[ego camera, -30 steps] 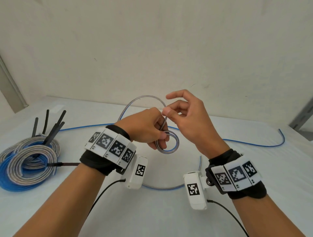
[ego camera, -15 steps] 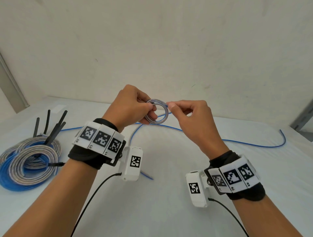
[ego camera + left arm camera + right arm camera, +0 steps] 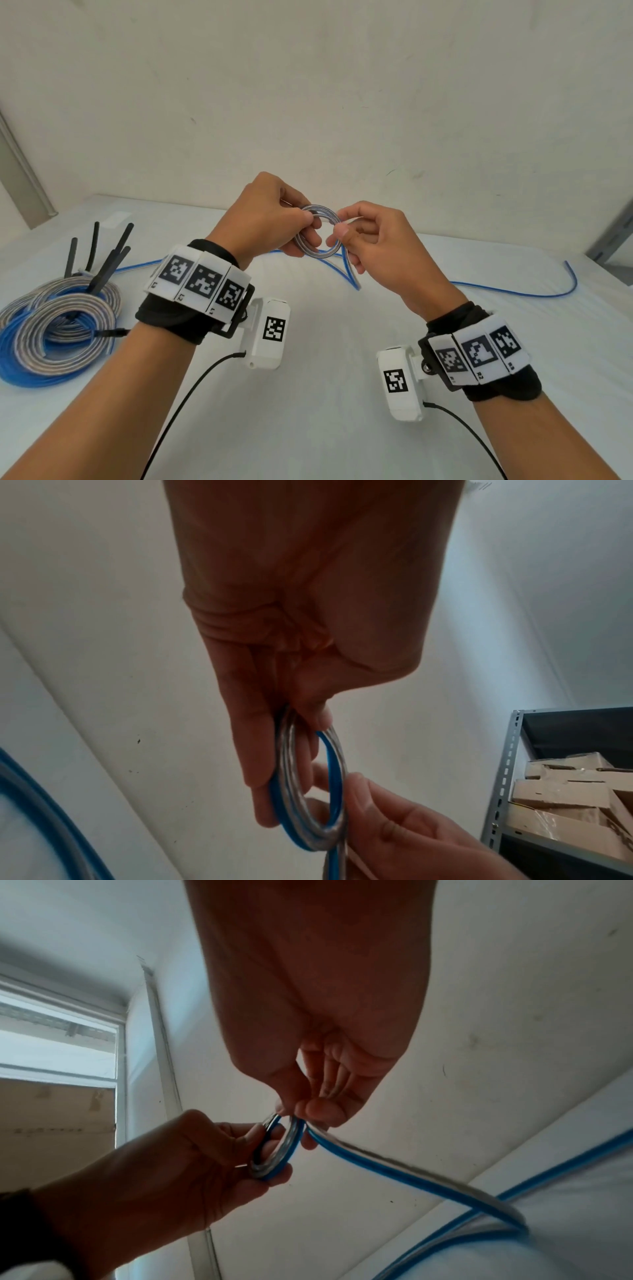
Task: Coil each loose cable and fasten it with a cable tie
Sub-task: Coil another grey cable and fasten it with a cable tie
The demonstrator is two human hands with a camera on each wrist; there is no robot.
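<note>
Both hands pinch small cable coil (image 3: 317, 233) betw. them: left hand (image 3: 270, 216), right hand (image 3: 370, 240).

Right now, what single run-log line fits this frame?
phase: coiling | left hand: grips small coil | right hand: pinches cable at coil | tail: loose on table | tie: none fitted

A plain storeroom or workroom: bare off-white walls (image 3: 308, 85) rise behind a white-covered table (image 3: 325, 394). To the table's right stands a slotted grey metal shelving rack (image 3: 507, 772) holding cardboard boxes (image 3: 565, 799); to its left, a window (image 3: 58, 1042).
</note>
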